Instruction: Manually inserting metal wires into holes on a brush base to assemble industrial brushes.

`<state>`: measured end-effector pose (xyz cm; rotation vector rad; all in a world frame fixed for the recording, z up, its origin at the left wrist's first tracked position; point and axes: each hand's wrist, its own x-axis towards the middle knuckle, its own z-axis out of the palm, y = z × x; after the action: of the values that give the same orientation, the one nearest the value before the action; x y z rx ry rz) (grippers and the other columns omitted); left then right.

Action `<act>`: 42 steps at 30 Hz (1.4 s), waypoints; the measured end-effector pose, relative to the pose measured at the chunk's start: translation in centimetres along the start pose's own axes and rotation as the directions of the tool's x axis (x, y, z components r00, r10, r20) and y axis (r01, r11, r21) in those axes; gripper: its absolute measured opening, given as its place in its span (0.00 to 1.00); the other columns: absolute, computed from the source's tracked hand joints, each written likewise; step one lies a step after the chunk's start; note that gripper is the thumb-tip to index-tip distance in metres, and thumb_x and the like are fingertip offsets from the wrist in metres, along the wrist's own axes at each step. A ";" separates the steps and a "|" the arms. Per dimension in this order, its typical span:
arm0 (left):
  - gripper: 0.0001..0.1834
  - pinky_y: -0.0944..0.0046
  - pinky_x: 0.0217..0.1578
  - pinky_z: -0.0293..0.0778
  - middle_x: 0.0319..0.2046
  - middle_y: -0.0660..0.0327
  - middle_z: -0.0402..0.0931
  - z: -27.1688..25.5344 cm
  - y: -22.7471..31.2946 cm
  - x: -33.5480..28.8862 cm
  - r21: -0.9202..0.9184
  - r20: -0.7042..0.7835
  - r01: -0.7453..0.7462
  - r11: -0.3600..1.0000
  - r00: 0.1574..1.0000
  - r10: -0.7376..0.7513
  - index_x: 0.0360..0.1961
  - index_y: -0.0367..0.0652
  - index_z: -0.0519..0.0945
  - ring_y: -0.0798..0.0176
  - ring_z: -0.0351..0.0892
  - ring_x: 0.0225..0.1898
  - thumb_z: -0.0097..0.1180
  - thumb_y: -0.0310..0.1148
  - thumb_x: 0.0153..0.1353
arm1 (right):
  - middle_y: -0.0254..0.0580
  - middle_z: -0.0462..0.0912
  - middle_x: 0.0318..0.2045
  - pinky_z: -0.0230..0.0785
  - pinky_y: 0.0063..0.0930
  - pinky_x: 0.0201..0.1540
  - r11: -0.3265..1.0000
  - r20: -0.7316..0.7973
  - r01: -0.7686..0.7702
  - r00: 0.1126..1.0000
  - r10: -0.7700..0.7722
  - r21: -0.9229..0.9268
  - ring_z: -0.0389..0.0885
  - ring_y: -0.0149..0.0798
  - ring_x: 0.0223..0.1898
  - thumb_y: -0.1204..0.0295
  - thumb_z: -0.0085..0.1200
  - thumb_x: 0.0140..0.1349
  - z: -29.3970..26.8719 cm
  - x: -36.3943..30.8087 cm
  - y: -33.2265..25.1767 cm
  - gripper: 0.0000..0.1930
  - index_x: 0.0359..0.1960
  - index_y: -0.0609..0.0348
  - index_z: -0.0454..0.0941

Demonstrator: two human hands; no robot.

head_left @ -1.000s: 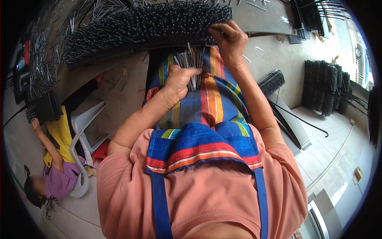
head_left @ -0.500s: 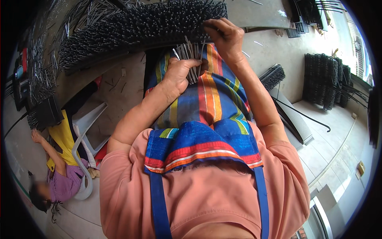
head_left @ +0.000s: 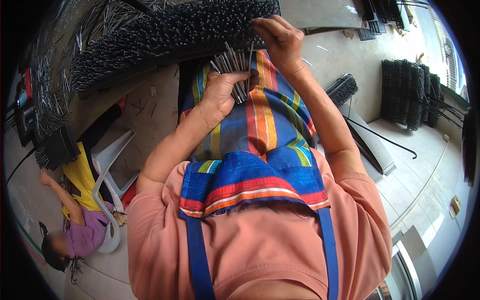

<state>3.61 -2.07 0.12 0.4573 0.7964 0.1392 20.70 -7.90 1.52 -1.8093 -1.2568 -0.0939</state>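
Observation:
My left hand (head_left: 220,92) is closed around a bundle of thin grey metal strips (head_left: 232,62) above my lap. Their ends fan out upward past the thumb, and one strip leans apart on the right. My right hand (head_left: 284,42) is raised at the right end of a long black rack (head_left: 165,37), its fingertips pinched together. Whatever lies between those fingertips is too small to make out. Densely packed, upright dark strips with shiny tips cover the rack, which lies across in front of my knees.
Loose metal strips (head_left: 107,22) are heaped at the far left. At the lower left a co-worker in purple (head_left: 89,232) sits on a pale chair (head_left: 102,200), a hand near a smaller black rack (head_left: 57,147). Stacked black racks (head_left: 407,95) and a hooked rod (head_left: 395,145) lie right.
My right hand has shifted slightly up and left, staying pinched. The bundle in my left hand is tilted a little differently. The co-worker's head and arm have moved slightly.

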 end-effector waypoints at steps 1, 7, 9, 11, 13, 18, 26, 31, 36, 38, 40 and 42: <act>0.14 0.58 0.38 0.83 0.35 0.51 0.83 0.0 0.0 0.0 0.002 0.002 0.002 1.000 1.000 -0.002 0.43 0.34 0.80 0.55 0.84 0.34 0.55 0.14 0.54 | 0.42 0.78 0.24 0.71 0.30 0.28 1.000 -0.002 -0.002 1.000 0.002 -0.002 0.80 0.40 0.24 0.77 0.62 0.55 0.2 0.0 0.2 0.07 0.37 0.57 0.84; 0.16 0.57 0.39 0.84 0.35 0.52 0.83 0.2 0.1 -0.1 0.001 0.019 -0.013 1.000 1.000 0.013 0.45 0.36 0.79 0.54 0.85 0.34 0.55 0.14 0.54 | 0.44 0.79 0.24 0.71 0.31 0.29 0.986 0.115 0.007 0.993 0.012 -0.164 0.81 0.43 0.26 0.70 0.64 0.55 -0.5 -0.5 -0.9 0.09 0.37 0.57 0.84; 0.13 0.59 0.32 0.85 0.33 0.52 0.83 0.8 0.2 -0.5 -0.045 0.017 -0.034 0.998 0.999 0.035 0.40 0.33 0.80 0.55 0.85 0.30 0.56 0.12 0.52 | 0.40 0.79 0.21 0.70 0.30 0.28 0.986 0.138 -0.157 0.977 0.164 -0.059 0.80 0.37 0.24 0.70 0.65 0.55 -1.5 -1.3 -1.0 0.10 0.36 0.62 0.83; 0.13 0.60 0.32 0.85 0.33 0.52 0.83 1.1 0.0 -0.3 -0.019 0.028 -0.039 0.999 0.999 0.040 0.40 0.33 0.80 0.55 0.85 0.30 0.56 0.12 0.53 | 0.36 0.79 0.20 0.67 0.28 0.26 0.884 0.309 -0.449 0.866 0.394 0.132 0.77 0.32 0.22 0.71 0.64 0.55 -1.3 -3.4 0.0 0.09 0.33 0.63 0.83; 0.13 0.60 0.32 0.85 0.33 0.53 0.83 1.4 -0.1 -0.6 0.004 0.035 -0.060 0.998 0.998 0.060 0.40 0.33 0.79 0.55 0.85 0.30 0.56 0.12 0.53 | 0.33 0.78 0.19 0.64 0.25 0.23 0.666 0.510 -0.699 0.686 0.519 0.262 0.74 0.27 0.21 0.72 0.64 0.55 -1.9 -3.7 -1.2 0.08 0.31 0.65 0.82; 0.13 0.61 0.34 0.85 0.33 0.54 0.83 1.5 -0.6 -0.7 0.096 0.080 -0.060 0.994 0.995 0.052 0.43 0.36 0.79 0.58 0.85 0.31 0.56 0.16 0.57 | 0.30 0.76 0.20 0.54 0.17 0.20 0.270 0.650 -0.869 0.491 0.580 0.415 0.65 0.21 0.18 0.76 0.62 0.55 -2.9 -4.1 -0.8 0.04 0.29 0.62 0.80; 0.13 0.60 0.36 0.83 0.32 0.53 0.83 0.6 -1.2 -0.8 0.313 -0.008 0.045 0.949 0.999 -0.044 0.46 0.36 0.79 0.58 0.85 0.31 0.53 0.19 0.59 | 0.30 0.78 0.22 0.59 0.15 0.23 0.677 -0.125 -0.412 0.793 0.596 0.610 0.69 0.21 0.21 0.82 0.60 0.56 -4.4 -1.7 1.3 0.04 0.32 0.64 0.82; 0.12 0.61 0.33 0.83 0.33 0.52 0.83 1.2 -1.4 -0.7 0.247 0.026 -0.036 0.968 0.999 0.030 0.43 0.35 0.79 0.58 0.85 0.31 0.54 0.17 0.57 | 0.30 0.78 0.24 0.63 0.15 0.26 0.965 -0.194 -0.125 0.966 0.172 0.232 0.69 0.20 0.24 0.84 0.60 0.54 -3.1 -0.8 3.1 0.04 0.31 0.65 0.82; 0.10 0.62 0.31 0.83 0.32 0.53 0.84 2.0 -0.9 -0.3 0.246 -0.031 -0.050 0.968 0.998 0.059 0.39 0.36 0.81 0.58 0.85 0.31 0.55 0.16 0.56 | 0.36 0.81 0.26 0.68 0.20 0.29 0.978 -0.127 -0.142 0.979 0.162 0.155 0.75 0.24 0.26 0.83 0.62 0.53 -2.6 -0.8 3.2 0.04 0.31 0.66 0.82; 0.09 0.62 0.31 0.83 0.32 0.53 0.84 2.1 -0.8 -0.1 0.234 -0.027 -0.001 0.972 1.000 0.007 0.38 0.36 0.81 0.58 0.85 0.30 0.55 0.17 0.56 | 0.38 0.81 0.25 0.69 0.20 0.30 0.978 -0.050 -0.187 0.980 0.192 0.098 0.77 0.26 0.26 0.81 0.63 0.52 -2.4 -0.7 3.3 0.05 0.31 0.64 0.83; 0.10 0.62 0.30 0.83 0.32 0.53 0.84 2.4 -0.7 0.1 0.220 -0.019 0.002 0.976 1.000 0.003 0.39 0.36 0.81 0.58 0.85 0.31 0.55 0.17 0.56 | 0.38 0.81 0.25 0.69 0.20 0.30 0.981 -0.067 -0.180 0.981 0.185 0.065 0.77 0.26 0.26 0.80 0.63 0.52 -2.6 -0.3 2.5 0.05 0.32 0.64 0.83; 0.10 0.61 0.29 0.83 0.31 0.52 0.83 3.0 -0.4 0.0 0.189 -0.040 0.014 0.982 0.999 -0.006 0.38 0.34 0.80 0.57 0.85 0.30 0.54 0.15 0.55 | 0.38 0.81 0.25 0.69 0.20 0.30 0.984 -0.085 -0.175 0.980 0.177 0.032 0.77 0.27 0.25 0.80 0.64 0.52 -2.8 -0.2 2.3 0.05 0.32 0.63 0.84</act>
<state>5.74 -3.44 1.70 0.6317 0.8545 0.0635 23.50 -10.18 1.59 -1.8668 -1.0272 -0.0580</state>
